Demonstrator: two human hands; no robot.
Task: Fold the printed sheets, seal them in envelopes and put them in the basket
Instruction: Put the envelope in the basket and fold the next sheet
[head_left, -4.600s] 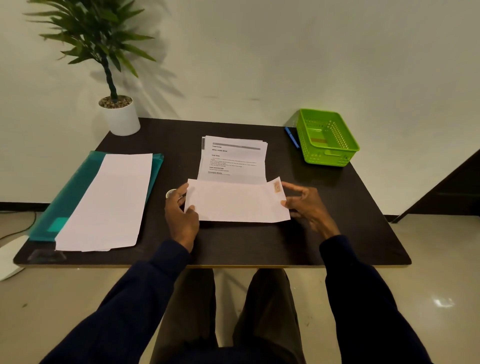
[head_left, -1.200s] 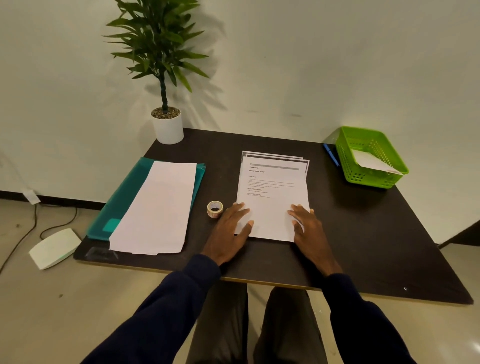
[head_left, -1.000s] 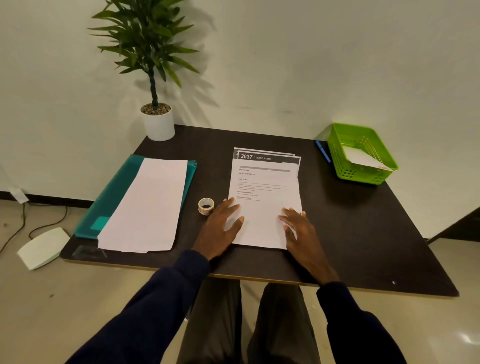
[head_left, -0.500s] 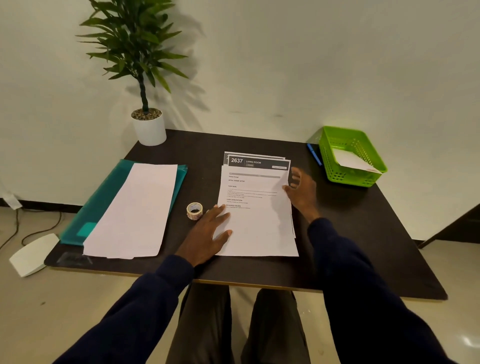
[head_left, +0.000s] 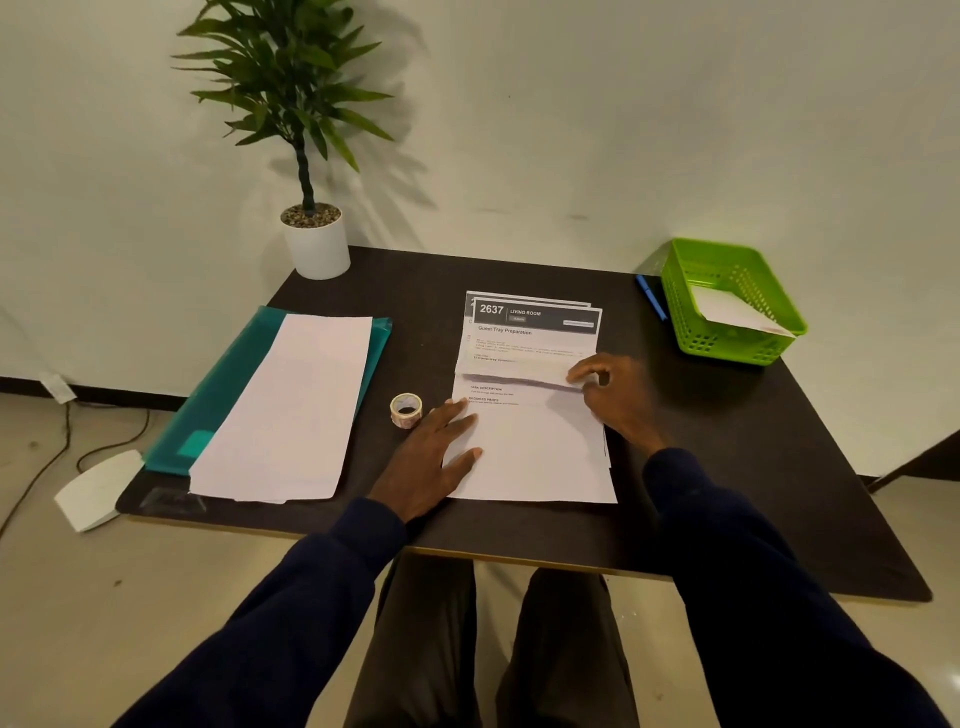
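A stack of printed sheets (head_left: 535, 447) lies in the middle of the dark table (head_left: 727, 467). The top sheet's far edge (head_left: 511, 371) is curled toward me, and my right hand (head_left: 615, 400) pinches that edge at its right end. My left hand (head_left: 434, 452) lies flat with fingers spread on the sheet's left side. A sheet headed "2637 Living Room" (head_left: 535, 317) shows underneath. The green basket (head_left: 727, 254) at the far right holds one white envelope (head_left: 737, 314). A stack of blank envelopes (head_left: 291, 410) rests on a teal folder (head_left: 228, 374) at the left.
A small roll of tape (head_left: 406, 409) stands just left of the sheets. A blue pen (head_left: 650, 297) lies beside the basket. A potted plant (head_left: 311, 228) is at the far left corner. On the floor at left are a white device (head_left: 96, 491) and a cable.
An envelope held earlier now lies in the basket. My right hand went to the top sheet's far edge and has drawn it toward me, baring the sheet below. My left hand stayed flat.
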